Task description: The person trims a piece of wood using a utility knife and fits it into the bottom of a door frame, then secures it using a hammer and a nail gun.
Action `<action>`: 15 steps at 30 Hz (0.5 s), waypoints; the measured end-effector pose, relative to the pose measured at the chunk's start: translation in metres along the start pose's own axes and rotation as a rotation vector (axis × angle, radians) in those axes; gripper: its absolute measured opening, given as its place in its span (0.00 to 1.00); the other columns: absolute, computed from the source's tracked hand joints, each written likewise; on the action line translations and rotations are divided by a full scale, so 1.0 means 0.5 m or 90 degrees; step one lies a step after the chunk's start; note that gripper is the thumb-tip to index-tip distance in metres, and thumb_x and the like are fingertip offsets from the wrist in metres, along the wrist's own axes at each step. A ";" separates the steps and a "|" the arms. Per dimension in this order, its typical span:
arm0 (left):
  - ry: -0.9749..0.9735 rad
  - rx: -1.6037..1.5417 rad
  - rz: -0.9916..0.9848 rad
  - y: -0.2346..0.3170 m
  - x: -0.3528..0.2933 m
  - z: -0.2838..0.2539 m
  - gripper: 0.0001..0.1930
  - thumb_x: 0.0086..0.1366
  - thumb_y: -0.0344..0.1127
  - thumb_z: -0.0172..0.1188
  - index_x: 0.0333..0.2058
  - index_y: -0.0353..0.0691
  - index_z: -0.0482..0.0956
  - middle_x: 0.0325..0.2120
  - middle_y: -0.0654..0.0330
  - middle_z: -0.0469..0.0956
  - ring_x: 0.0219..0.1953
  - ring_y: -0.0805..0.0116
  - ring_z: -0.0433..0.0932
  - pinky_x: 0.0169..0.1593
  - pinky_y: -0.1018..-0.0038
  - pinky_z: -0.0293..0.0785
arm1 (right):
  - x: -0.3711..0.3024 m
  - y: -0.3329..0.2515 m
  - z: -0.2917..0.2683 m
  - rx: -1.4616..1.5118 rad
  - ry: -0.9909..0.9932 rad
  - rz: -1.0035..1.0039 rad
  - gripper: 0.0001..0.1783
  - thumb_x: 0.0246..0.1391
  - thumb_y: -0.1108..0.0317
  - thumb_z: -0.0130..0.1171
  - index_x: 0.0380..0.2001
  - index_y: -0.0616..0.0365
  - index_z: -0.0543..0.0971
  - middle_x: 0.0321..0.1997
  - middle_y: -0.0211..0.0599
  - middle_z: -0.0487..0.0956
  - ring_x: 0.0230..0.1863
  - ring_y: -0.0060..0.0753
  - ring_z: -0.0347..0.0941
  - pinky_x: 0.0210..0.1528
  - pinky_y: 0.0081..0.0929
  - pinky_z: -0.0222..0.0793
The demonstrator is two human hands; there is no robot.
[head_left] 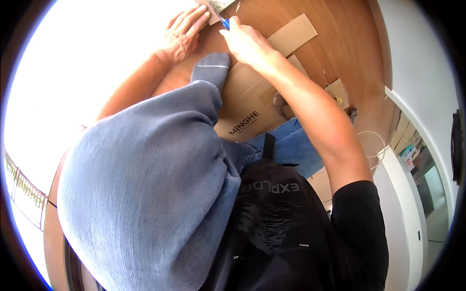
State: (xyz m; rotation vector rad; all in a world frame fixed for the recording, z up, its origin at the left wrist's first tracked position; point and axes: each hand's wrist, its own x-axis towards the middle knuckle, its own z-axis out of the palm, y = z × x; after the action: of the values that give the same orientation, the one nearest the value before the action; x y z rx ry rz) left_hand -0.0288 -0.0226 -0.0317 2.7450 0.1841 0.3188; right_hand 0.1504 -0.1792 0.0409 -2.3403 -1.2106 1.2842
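Note:
My left hand point(184, 35) lies flat with its fingers stretched out, at the edge of a light brown piece point(213, 18) that looks like cardboard. In my right hand point(245, 41) is a blue-handled knife point(226, 23), its thin grey blade pointing away and up to the left, over that piece. The fingers are wrapped round the handle and hide most of it. Just beyond the blade shows a speckled grey-green flat piece point(221, 4), cut off by the upper edge of the picture.
My socked foot point(211, 68) rests beside a large flattened cardboard box point(245, 104). A cardboard strip point(293, 35) lies on the brown wooden surface point(340, 34). Near my right forearm are a cardboard scrap point(337, 89) and a pale cable point(374, 133). White panelling point(412, 43) stands at the right.

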 end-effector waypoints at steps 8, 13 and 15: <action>-0.102 0.038 0.004 0.015 0.009 -0.030 0.33 0.65 0.34 0.56 0.70 0.37 0.68 0.72 0.48 0.65 0.74 0.50 0.64 0.75 0.54 0.57 | -0.012 0.021 0.010 0.005 -0.032 0.009 0.25 0.75 0.53 0.47 0.54 0.71 0.66 0.40 0.70 0.83 0.45 0.72 0.82 0.47 0.60 0.77; -0.070 0.064 0.045 0.014 0.017 -0.038 0.33 0.65 0.35 0.61 0.68 0.36 0.68 0.66 0.43 0.70 0.67 0.44 0.71 0.69 0.53 0.66 | -0.005 0.020 0.024 0.015 -0.021 0.041 0.25 0.75 0.53 0.47 0.52 0.69 0.66 0.39 0.69 0.83 0.44 0.72 0.82 0.46 0.60 0.77; -0.042 0.001 0.015 0.007 0.009 -0.022 0.38 0.60 0.26 0.62 0.71 0.44 0.67 0.73 0.57 0.65 0.74 0.57 0.64 0.75 0.58 0.58 | -0.003 0.033 0.040 0.015 0.009 0.028 0.24 0.76 0.52 0.47 0.51 0.68 0.65 0.37 0.69 0.83 0.42 0.72 0.82 0.43 0.60 0.77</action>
State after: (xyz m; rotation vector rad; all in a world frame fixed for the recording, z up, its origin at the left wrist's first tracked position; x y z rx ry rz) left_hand -0.0269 -0.0212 -0.0195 2.7568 0.1349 0.2347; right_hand 0.1437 -0.1945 0.0212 -2.3686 -1.1397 1.2856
